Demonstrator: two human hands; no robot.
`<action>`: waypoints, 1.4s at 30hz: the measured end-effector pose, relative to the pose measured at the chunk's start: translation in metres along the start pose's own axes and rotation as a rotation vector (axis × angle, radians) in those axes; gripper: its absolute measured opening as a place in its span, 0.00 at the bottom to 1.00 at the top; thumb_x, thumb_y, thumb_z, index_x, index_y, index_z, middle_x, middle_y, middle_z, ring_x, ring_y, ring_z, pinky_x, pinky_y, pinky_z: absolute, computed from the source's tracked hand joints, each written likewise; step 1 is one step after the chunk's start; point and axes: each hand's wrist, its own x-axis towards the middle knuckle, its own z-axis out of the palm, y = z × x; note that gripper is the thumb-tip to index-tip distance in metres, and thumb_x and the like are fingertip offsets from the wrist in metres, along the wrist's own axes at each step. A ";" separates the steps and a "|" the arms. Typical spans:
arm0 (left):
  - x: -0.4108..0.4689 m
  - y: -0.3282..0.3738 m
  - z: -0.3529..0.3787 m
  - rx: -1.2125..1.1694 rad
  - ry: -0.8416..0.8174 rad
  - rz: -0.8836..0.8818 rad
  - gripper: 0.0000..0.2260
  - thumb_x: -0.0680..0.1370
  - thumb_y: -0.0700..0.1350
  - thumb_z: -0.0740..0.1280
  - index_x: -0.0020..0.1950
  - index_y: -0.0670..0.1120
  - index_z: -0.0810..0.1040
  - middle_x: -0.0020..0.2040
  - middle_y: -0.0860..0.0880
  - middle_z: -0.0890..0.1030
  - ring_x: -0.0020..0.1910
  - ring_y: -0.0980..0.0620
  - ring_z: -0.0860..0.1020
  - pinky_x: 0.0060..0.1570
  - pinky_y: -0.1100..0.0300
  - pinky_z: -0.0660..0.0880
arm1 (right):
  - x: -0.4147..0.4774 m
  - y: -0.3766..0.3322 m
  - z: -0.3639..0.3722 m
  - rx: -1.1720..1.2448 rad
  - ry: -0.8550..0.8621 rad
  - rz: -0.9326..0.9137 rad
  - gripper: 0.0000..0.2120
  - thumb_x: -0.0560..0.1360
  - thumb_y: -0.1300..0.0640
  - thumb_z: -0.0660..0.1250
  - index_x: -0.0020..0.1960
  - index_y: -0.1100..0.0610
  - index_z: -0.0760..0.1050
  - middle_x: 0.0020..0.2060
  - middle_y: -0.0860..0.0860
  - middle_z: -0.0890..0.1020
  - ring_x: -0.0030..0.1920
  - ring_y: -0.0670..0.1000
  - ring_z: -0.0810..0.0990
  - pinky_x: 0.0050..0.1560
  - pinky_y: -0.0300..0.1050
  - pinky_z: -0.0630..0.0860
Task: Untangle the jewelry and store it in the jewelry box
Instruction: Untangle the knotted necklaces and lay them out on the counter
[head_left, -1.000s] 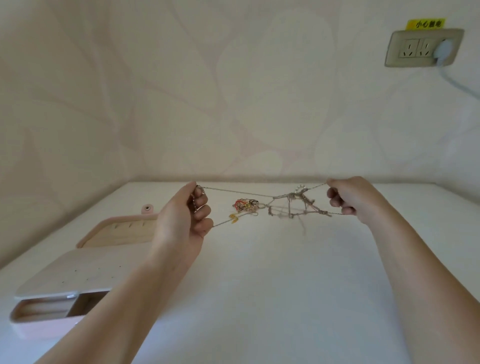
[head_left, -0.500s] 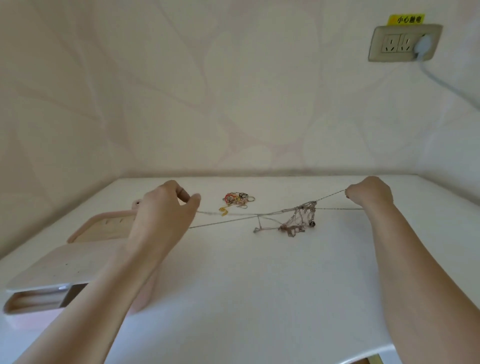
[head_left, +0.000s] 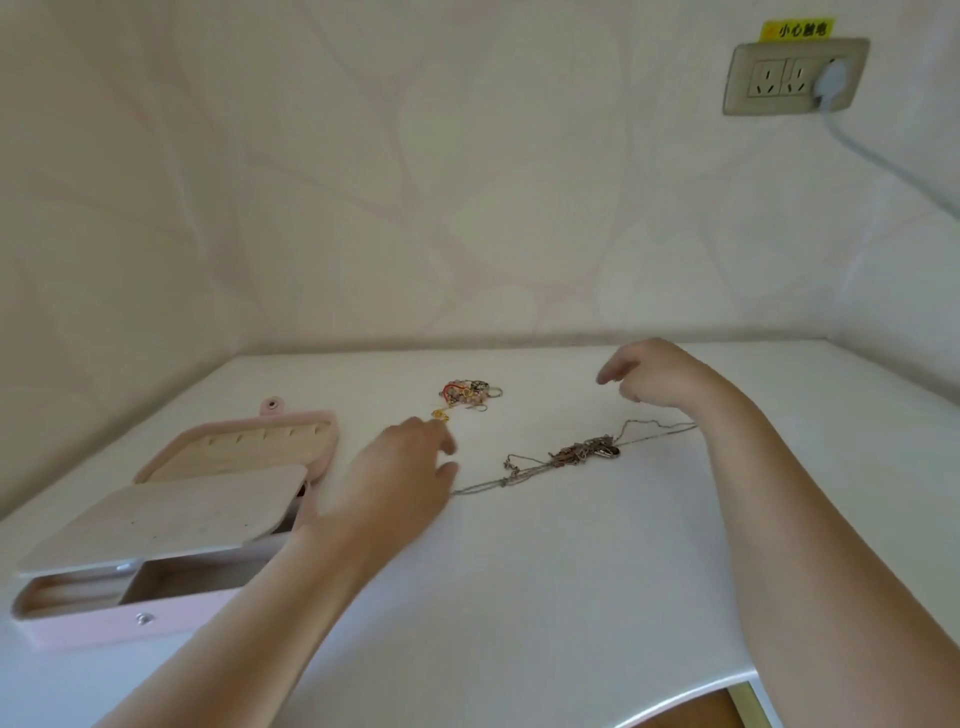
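Left hand (head_left: 400, 470) and right hand (head_left: 654, 376) have loose fingers, gripping nothing. The tangled chain (head_left: 584, 451) lies on the surface (head_left: 519, 597) between them

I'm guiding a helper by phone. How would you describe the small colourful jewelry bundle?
Start at the white table, with the open pink jewelry box at its left. Look toward the back wall, past the left hand: the colourful bundle lies there. Unlike the long silver chain tangle to its right, it is compact, with red cord and beads.
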 end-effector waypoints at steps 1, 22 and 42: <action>-0.001 0.006 0.004 -0.117 -0.003 0.084 0.14 0.80 0.47 0.59 0.65 0.51 0.72 0.65 0.54 0.73 0.64 0.53 0.70 0.60 0.63 0.64 | -0.006 -0.004 -0.002 0.042 -0.132 -0.082 0.16 0.71 0.70 0.64 0.46 0.50 0.80 0.50 0.49 0.80 0.54 0.50 0.77 0.51 0.39 0.72; 0.010 0.003 0.012 -0.991 -0.065 -0.152 0.13 0.70 0.45 0.74 0.53 0.49 0.79 0.48 0.53 0.84 0.50 0.59 0.81 0.49 0.71 0.74 | -0.036 -0.064 0.053 0.410 -0.527 -0.465 0.05 0.74 0.65 0.69 0.48 0.61 0.82 0.38 0.53 0.82 0.40 0.49 0.80 0.44 0.37 0.77; 0.016 0.008 0.012 -1.735 -0.102 -0.316 0.04 0.75 0.43 0.65 0.42 0.44 0.77 0.36 0.50 0.76 0.33 0.55 0.74 0.37 0.61 0.70 | -0.039 -0.070 0.053 0.576 -0.473 -0.433 0.06 0.74 0.67 0.66 0.43 0.58 0.78 0.32 0.47 0.76 0.28 0.45 0.69 0.32 0.34 0.67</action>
